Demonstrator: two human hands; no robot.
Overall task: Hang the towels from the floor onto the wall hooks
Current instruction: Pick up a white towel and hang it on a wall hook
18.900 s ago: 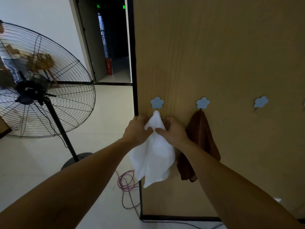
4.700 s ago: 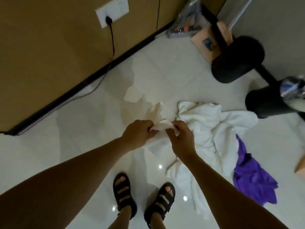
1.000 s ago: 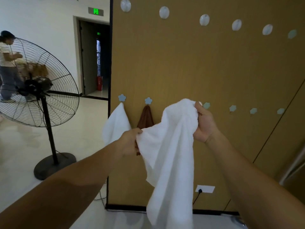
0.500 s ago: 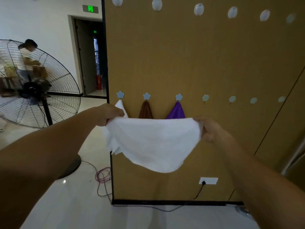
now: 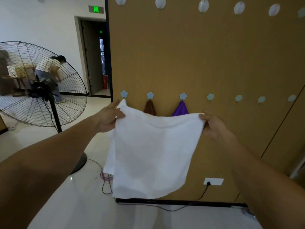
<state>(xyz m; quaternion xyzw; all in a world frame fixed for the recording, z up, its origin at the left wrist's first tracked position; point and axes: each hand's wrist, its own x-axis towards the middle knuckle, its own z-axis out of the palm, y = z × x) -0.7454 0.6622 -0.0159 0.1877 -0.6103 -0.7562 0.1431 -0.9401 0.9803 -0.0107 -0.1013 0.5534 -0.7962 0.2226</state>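
I hold the white terry towel (image 5: 153, 154) spread between both hands, my left hand (image 5: 109, 118) pinching one top corner and my right hand (image 5: 212, 126) curled round the other, probably to find a corner for hooking. Beyond it a brown towel (image 5: 149, 107) and a purple cloth (image 5: 181, 109) hang on the tan wooden wall (image 5: 198, 55). The pale blue flower-shaped hook (image 5: 210, 97) beside them is bare.

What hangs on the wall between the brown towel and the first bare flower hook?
A purple towel on its own hook; the held white towel covers its lower part. Seen in the head view.
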